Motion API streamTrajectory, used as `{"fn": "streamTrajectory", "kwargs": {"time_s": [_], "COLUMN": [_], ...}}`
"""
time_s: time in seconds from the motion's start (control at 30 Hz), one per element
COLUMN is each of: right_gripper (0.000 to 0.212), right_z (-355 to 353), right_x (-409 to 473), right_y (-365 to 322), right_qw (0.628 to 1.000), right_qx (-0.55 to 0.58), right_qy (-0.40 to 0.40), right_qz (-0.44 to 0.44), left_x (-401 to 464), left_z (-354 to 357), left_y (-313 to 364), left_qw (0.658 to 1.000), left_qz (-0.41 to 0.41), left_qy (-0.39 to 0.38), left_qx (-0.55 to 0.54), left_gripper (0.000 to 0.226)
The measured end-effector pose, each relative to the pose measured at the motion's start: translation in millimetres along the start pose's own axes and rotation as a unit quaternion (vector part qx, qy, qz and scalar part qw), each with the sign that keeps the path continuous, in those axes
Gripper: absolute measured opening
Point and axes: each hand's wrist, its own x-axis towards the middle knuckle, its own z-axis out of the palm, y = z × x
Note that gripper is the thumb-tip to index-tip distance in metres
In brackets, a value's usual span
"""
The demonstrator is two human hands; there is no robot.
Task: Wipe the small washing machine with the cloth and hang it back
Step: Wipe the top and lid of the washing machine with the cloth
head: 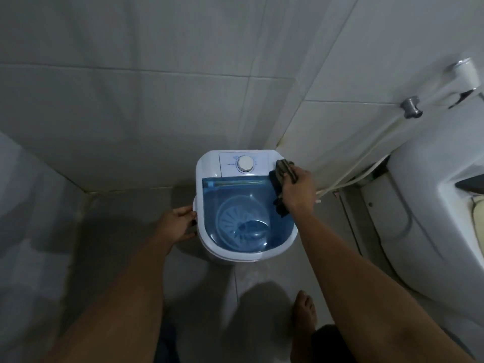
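A small white washing machine (209, 166) stands on the floor against the tiled wall, with a clear blue lid (243, 218) and a white dial (245, 163) on its back panel. My right hand (298, 189) is shut on a dark striped cloth (284, 171), pressing it on the machine's top right corner beside the dial panel. Part of the cloth hangs down over the lid's right edge. My left hand (178, 224) grips the machine's left side at its handle.
A white toilet (429, 200) stands close on the right, with a spray hose (366, 158) and metal wall fitting (411, 107) above it. Tiled walls close in behind and to the left. My bare foot (303, 310) is on the floor tiles in front of the machine.
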Motion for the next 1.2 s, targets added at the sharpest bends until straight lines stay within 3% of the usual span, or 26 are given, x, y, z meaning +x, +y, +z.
{"fn": "streamTrajectory", "kwargs": {"time_s": [0.13, 0.3, 0.4, 0.57, 0.67, 0.73, 0.83, 0.9, 1.03, 1.13, 1.2], "right_gripper": [0.037, 0.044, 0.046, 0.043, 0.045, 0.049, 0.051, 0.050, 0.048, 0.046, 0.044], "right_z": [36, 87, 106, 111, 111, 110, 105, 101, 111, 121, 119], "right_x": [-53, -121, -70, 10, 1, -24, -65, -61, -21, -23, -38], "right_y": [-18, -43, -71, -115, -113, -100, -75, -71, -104, -120, -116], "right_qw": [0.986, 0.880, 0.875, 0.902, 0.890, 0.862, 0.768, 0.732, 0.797, 0.813, 0.819], "right_qx": [-0.092, -0.208, -0.255, -0.326, -0.351, -0.356, -0.338, -0.346, -0.394, -0.401, -0.383], "right_qy": [-0.028, -0.127, -0.119, -0.118, -0.105, -0.097, -0.169, -0.189, -0.133, -0.166, -0.154], "right_qz": [-0.134, -0.408, -0.395, -0.259, -0.272, -0.347, -0.517, -0.556, -0.438, -0.389, -0.399], "left_x": [-4, -5, -5, -6, -4, -4, -4, -5, -7, -8, -7], "left_z": [-1, -4, -4, -7, -8, -6, -6, -5, -7, -12, -17], "left_y": [3, -1, -3, -2, 0, 4, 6, 6, 3, 0, 0], "left_qw": [1.000, 1.000, 1.000, 1.000, 0.999, 0.995, 0.990, 0.990, 0.989, 0.988, 0.985], "left_qz": [0.007, 0.002, 0.003, 0.009, -0.026, -0.057, -0.080, -0.077, -0.075, -0.076, -0.077], "left_qy": [-0.006, -0.006, -0.008, -0.011, -0.026, -0.028, -0.024, -0.022, -0.032, -0.047, -0.066], "left_qx": [-0.005, -0.021, -0.022, -0.017, -0.037, -0.072, -0.111, -0.120, -0.122, -0.128, -0.140], "left_gripper": [0.029, 0.020, 0.030, 0.033, 0.031, 0.025, 0.024, 0.031, 0.046, 0.052, 0.075]}}
